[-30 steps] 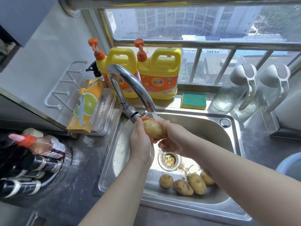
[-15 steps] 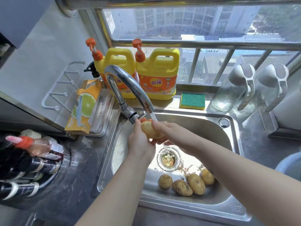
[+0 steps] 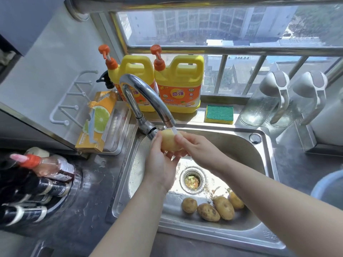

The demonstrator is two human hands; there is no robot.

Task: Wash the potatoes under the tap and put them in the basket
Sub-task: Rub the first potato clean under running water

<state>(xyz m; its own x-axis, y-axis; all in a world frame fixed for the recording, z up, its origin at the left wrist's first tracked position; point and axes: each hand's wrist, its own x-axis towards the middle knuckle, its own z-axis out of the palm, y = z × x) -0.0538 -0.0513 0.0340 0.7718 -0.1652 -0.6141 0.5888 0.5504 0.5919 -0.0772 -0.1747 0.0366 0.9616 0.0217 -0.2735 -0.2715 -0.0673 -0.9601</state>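
Potato: one, held under the running tap, above the sink. Left grip cups it from below; right grip curls over its top. Probably firm, fairly heavy, wet and slippery; best clasped round the middle. Four more potatoes lie on the sink floor.

The potato under the stream is pale yellow; the four potatoes on the sink floor are tan-brown with dark specks. Sink and tap are bright silver metal. The two jugs are yellow, with orange labels and orange pump tops. The sponge is green above, yellow below. The box is orange, printed with a green citrus slice. The wall rack is white, the basin pale blue, the worktop dark grey, the bottles black with white bands.
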